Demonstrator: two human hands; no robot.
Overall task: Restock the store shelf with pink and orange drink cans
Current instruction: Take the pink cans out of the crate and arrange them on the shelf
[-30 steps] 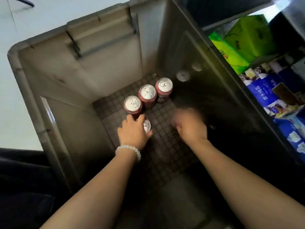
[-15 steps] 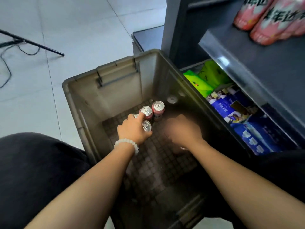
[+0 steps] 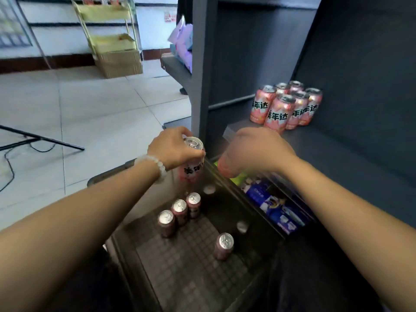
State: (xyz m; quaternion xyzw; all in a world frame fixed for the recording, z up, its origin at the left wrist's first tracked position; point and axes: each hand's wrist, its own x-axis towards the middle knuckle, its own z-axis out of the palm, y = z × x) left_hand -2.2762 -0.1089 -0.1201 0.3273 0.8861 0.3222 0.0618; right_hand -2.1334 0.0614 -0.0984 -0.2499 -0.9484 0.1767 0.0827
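Note:
My left hand (image 3: 173, 149) grips a pink drink can (image 3: 191, 167) from above, lifted over the grey crate (image 3: 105, 176) near the shelf upright. My right hand (image 3: 254, 152) is blurred at the shelf's front edge, its fingers curled, with no can showing in it. Three pink cans (image 3: 179, 212) stand in a row on the crate floor, and a single can (image 3: 222, 245) stands apart to their right. Several pink and orange cans (image 3: 283, 106) are grouped at the back of the dark shelf (image 3: 326, 158).
Below the dark shelf lie blue packs (image 3: 274, 206) and a green packet (image 3: 238, 179). A black stand leg and cable (image 3: 45, 140) cross the tiled floor on the left. A cardboard box (image 3: 118, 64) under a yellow rack stands at the far wall.
My left hand has lifted a can out of the crate up to shelf height. My right hand has risen from the crate floor too. The view has tilted up toward the shelf.

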